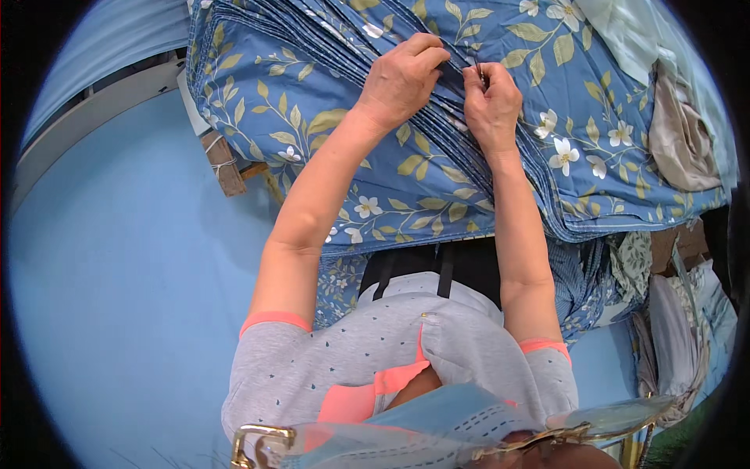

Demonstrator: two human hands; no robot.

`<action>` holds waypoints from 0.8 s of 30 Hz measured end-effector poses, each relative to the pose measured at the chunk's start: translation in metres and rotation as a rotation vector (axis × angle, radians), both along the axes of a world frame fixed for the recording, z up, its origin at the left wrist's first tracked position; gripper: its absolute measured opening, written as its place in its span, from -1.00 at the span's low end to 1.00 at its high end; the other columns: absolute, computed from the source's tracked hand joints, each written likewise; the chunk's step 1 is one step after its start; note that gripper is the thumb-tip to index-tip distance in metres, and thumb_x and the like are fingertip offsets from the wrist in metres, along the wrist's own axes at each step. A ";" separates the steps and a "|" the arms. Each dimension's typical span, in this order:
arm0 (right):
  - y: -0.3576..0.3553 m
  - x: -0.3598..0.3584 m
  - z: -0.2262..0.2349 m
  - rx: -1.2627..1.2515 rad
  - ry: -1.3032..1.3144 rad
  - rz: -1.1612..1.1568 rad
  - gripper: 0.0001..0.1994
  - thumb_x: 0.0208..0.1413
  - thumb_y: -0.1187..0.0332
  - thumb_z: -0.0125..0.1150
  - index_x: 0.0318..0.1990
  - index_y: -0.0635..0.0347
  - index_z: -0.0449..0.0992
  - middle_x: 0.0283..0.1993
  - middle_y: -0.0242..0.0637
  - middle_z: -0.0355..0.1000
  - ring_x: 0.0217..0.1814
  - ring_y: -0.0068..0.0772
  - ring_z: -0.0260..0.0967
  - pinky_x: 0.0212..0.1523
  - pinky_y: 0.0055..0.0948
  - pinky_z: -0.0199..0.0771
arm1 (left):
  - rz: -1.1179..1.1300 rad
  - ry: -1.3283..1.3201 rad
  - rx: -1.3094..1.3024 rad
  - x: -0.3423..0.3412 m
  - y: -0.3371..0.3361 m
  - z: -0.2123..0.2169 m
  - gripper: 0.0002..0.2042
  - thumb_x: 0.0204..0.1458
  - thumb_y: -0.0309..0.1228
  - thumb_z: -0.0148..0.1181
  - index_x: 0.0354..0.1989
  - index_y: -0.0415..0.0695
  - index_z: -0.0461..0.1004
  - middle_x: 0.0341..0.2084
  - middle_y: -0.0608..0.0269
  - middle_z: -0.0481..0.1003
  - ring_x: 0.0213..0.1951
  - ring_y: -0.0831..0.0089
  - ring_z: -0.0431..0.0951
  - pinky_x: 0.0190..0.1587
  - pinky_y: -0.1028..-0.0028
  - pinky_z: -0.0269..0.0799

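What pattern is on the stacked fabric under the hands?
Blue fabric stack with pale leaves and white flowers, head view.

From my feed I'm seeing a grey short-sleeved top (391, 344) dotted with tiny dark specks, coral-pink cuffs (273, 319) on both sleeves, matching pink trim at the neckline. Dark straps (445, 270) run over the waist. A pale blue face mask (437, 426) and gold-framed glasses (262, 442) sit lowest.

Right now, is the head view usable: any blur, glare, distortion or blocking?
Head view: evenly lit, no glare; hands sharp, left hand and right hand on the blue floral fabric stack; fisheye bends the grey rail; dark corners; blurred glasses intrude at the bottom edge.
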State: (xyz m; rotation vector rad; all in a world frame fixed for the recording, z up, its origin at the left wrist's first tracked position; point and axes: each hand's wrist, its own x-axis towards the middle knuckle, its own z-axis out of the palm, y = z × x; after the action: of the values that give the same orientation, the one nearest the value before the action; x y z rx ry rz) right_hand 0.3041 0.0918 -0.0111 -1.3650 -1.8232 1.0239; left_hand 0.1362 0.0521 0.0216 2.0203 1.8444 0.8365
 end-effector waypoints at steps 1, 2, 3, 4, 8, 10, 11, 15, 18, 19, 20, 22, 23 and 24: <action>0.000 0.001 -0.001 -0.029 0.029 -0.008 -0.85 0.14 0.40 0.35 -0.28 0.27 0.52 -0.39 -0.07 0.51 -0.32 0.03 0.51 -0.29 -0.13 0.48 | 0.000 -0.003 -0.001 0.002 -0.001 -0.001 -0.73 -0.06 -0.59 0.33 -0.15 -0.12 0.58 -0.11 0.24 0.54 -0.14 0.19 0.64 -0.12 0.28 0.61; 0.000 0.001 0.001 -0.032 0.028 -0.008 -0.85 0.14 0.40 0.35 -0.28 0.27 0.52 -0.39 -0.07 0.51 -0.32 0.03 0.51 -0.29 -0.13 0.48 | 0.028 -0.016 -0.010 0.003 -0.001 -0.001 -0.77 -0.06 -0.57 0.34 -0.19 -0.10 0.60 -0.13 0.26 0.54 -0.17 0.21 0.64 -0.14 0.28 0.61; 0.000 0.000 0.002 -0.043 0.052 0.006 -0.85 0.14 0.39 0.36 -0.29 0.27 0.52 -0.39 -0.08 0.52 -0.35 0.00 0.51 -0.30 -0.15 0.48 | 0.057 -0.029 -0.019 0.005 -0.001 -0.001 -0.81 -0.06 -0.55 0.35 -0.23 -0.08 0.61 -0.14 0.28 0.54 -0.19 0.23 0.65 -0.16 0.29 0.61; 0.000 0.000 0.004 -0.054 0.076 0.020 -0.84 0.14 0.38 0.37 -0.31 0.27 0.52 -0.40 -0.09 0.53 -0.37 -0.04 0.51 -0.32 -0.17 0.48 | 0.056 -0.029 -0.022 0.008 0.000 -0.002 -0.81 -0.06 -0.55 0.35 -0.23 -0.08 0.61 -0.14 0.28 0.54 -0.19 0.23 0.65 -0.16 0.29 0.61; 0.000 -0.002 0.007 -0.021 0.101 0.053 -0.83 0.14 0.37 0.38 -0.31 0.28 0.53 -0.40 -0.11 0.53 -0.39 -0.07 0.52 -0.33 -0.21 0.49 | 0.065 0.012 0.044 0.013 -0.001 -0.007 -0.93 -0.06 -0.49 0.37 -0.40 -0.07 0.62 -0.24 0.35 0.55 -0.29 0.27 0.63 -0.24 0.33 0.59; -0.003 -0.001 0.012 -0.065 0.148 0.053 -0.80 0.14 0.34 0.39 -0.28 0.28 0.53 -0.37 -0.11 0.54 -0.33 -0.07 0.54 -0.29 -0.21 0.51 | 0.065 -0.039 0.077 0.011 -0.002 -0.010 -0.94 -0.07 -0.51 0.36 -0.42 -0.09 0.61 -0.31 0.34 0.56 -0.29 0.27 0.64 -0.23 0.32 0.59; -0.004 0.001 0.012 -0.067 0.146 0.051 -0.80 0.14 0.34 0.39 -0.28 0.28 0.53 -0.37 -0.11 0.54 -0.33 -0.07 0.54 -0.29 -0.21 0.51 | 0.056 -0.067 0.104 0.010 -0.003 -0.011 -0.95 -0.05 -0.53 0.34 -0.44 -0.12 0.58 -0.35 0.31 0.55 -0.30 0.25 0.63 -0.24 0.32 0.59; -0.011 0.016 0.018 0.006 0.000 0.065 -0.73 0.15 0.25 0.39 -0.12 0.23 0.56 -0.22 -0.12 0.55 -0.24 -0.07 0.55 -0.22 -0.21 0.53 | 0.070 -0.042 0.125 0.005 -0.008 -0.017 -0.93 -0.02 -0.56 0.35 -0.36 -0.17 0.59 -0.29 0.24 0.61 -0.30 0.24 0.66 -0.27 0.36 0.59; -0.015 0.024 0.019 0.053 -0.059 0.109 -0.69 0.15 0.24 0.37 0.00 0.15 0.58 -0.16 -0.18 0.54 -0.20 -0.07 0.55 -0.19 -0.20 0.55 | 0.077 -0.057 0.118 0.006 -0.007 -0.015 -0.95 0.01 -0.60 0.32 -0.37 -0.22 0.58 -0.31 0.16 0.59 -0.27 0.18 0.63 -0.24 0.34 0.57; -0.016 0.026 0.019 0.129 -0.107 0.158 -0.69 0.18 0.27 0.35 0.05 0.13 0.57 -0.15 -0.20 0.54 -0.19 -0.10 0.55 -0.18 -0.25 0.54 | 0.073 -0.114 0.115 0.008 -0.009 -0.013 -0.96 0.04 -0.61 0.24 -0.34 -0.23 0.52 -0.30 0.09 0.54 -0.24 0.10 0.60 -0.23 0.27 0.54; -0.017 0.024 0.020 0.208 -0.149 0.209 -0.68 0.22 0.31 0.32 0.10 0.11 0.56 -0.14 -0.22 0.55 -0.18 -0.14 0.56 -0.17 -0.29 0.54 | 0.071 -0.164 0.115 0.007 -0.010 -0.010 -0.95 0.08 -0.63 0.15 -0.31 -0.24 0.46 -0.29 0.01 0.48 -0.22 0.01 0.56 -0.21 0.19 0.50; -0.017 0.019 0.023 0.234 -0.142 0.205 -0.70 0.18 0.34 0.34 0.07 0.09 0.59 -0.18 -0.23 0.54 -0.20 -0.11 0.55 -0.20 -0.29 0.54 | 0.009 -0.052 0.271 -0.003 -0.005 -0.031 -0.95 0.09 -0.64 0.15 -0.31 -0.24 0.45 -0.29 0.00 0.47 -0.24 0.00 0.56 -0.24 0.19 0.51; -0.017 0.019 0.024 0.253 -0.161 0.217 -0.70 0.17 0.35 0.35 0.06 0.09 0.60 -0.19 -0.24 0.53 -0.21 -0.12 0.55 -0.21 -0.28 0.54 | -0.057 0.053 0.427 -0.004 -0.002 -0.034 -0.95 0.11 -0.65 0.15 -0.30 -0.24 0.44 -0.30 -0.01 0.46 -0.25 -0.01 0.56 -0.26 0.19 0.52; -0.017 0.018 0.024 0.272 -0.180 0.229 -0.71 0.16 0.36 0.36 0.04 0.09 0.61 -0.20 -0.25 0.53 -0.22 -0.13 0.55 -0.23 -0.28 0.54 | -0.057 0.054 0.425 -0.004 -0.004 -0.036 -0.95 0.11 -0.65 0.15 -0.30 -0.24 0.44 -0.30 -0.01 0.46 -0.25 -0.01 0.56 -0.26 0.19 0.52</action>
State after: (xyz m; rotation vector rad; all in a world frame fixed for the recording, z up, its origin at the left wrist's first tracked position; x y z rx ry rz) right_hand 0.3218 0.0751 0.0127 -1.1333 -2.2008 0.7455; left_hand 0.1324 0.0482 -0.0145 2.3489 1.7391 1.2551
